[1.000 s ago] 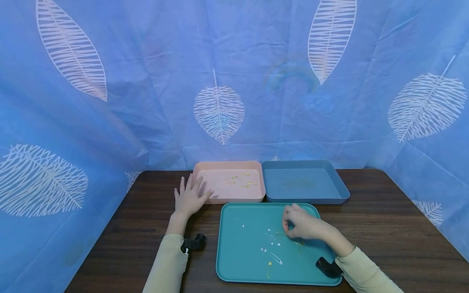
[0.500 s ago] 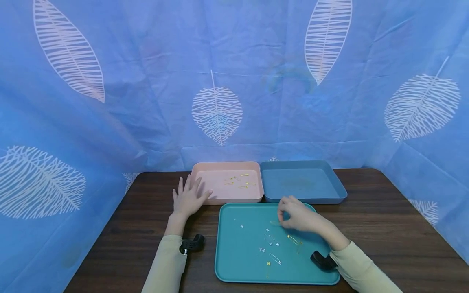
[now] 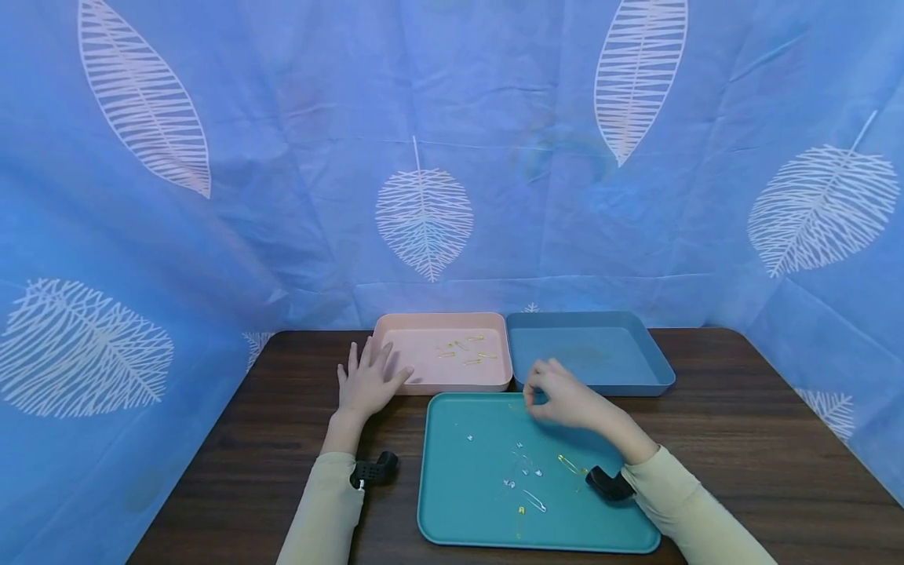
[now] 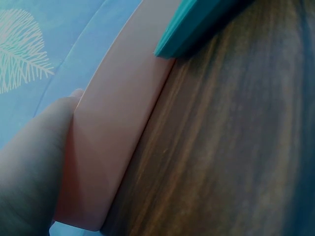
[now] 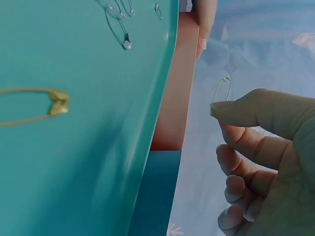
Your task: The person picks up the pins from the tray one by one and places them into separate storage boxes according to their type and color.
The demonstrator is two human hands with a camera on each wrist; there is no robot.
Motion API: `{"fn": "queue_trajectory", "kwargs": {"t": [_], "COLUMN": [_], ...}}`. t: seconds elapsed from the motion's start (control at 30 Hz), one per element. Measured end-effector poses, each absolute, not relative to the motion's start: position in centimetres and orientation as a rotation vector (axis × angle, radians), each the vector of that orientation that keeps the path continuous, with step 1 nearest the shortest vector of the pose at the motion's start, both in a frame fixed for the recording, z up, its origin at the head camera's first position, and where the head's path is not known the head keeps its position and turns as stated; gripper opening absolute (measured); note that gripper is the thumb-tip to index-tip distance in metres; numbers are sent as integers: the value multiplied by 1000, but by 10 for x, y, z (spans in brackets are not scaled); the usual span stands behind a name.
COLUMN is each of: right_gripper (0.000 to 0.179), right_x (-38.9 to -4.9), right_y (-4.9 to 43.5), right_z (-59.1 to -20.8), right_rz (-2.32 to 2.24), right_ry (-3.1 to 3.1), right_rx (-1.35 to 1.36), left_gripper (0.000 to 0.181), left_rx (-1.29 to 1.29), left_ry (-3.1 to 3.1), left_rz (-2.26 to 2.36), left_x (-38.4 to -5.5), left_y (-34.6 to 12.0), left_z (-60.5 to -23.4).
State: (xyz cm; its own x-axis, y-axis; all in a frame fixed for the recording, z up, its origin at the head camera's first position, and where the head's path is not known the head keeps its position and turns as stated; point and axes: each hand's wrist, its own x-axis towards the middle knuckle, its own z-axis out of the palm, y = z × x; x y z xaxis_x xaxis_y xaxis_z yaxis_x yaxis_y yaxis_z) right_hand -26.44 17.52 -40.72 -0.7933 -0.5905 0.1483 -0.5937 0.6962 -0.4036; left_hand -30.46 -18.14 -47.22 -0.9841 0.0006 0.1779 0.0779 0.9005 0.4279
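My right hand (image 3: 563, 396) is over the far edge of the teal tray (image 3: 459, 502). Between thumb and index finger it pinches a gold safety pin (image 5: 226, 79), clearly seen in the right wrist view; the other fingers are curled. My left hand (image 3: 365, 386) rests at the left side of the pink tray (image 3: 459, 388), fingers spread, thumb at the front rim. Several gold safety pins (image 3: 472, 362) lie in the pink tray. On the teal tray are several silver safety pins (image 3: 534, 501) and a few gold ones, one near the right wrist camera (image 5: 58, 102).
A blue tray (image 3: 593, 353) stands to the right of the pink one, both behind the teal tray. All sit on a dark wooden table (image 3: 713, 424). A blue cloth (image 3: 494, 227) with white leaf prints hangs behind.
My right hand has moved away from me and left across the teal tray with the gold safety pin, uncovering gold pins beneath it. My left hand has stayed put.
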Motion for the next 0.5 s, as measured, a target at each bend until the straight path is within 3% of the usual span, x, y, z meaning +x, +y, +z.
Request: {"fn": "queue_trajectory", "kwargs": {"t": [0.5], "right_gripper": [20], "right_x": [-290], "right_y": [150], "right_z": [-402], "right_rz": [704], "right_ry": [-2790], "right_rx": [995], "left_gripper": [80], "left_rx": [-52], "left_ry": [-2898], "left_rz": [-659], "left_x": [-306], "left_y": [-182], "left_z": [-473]}}
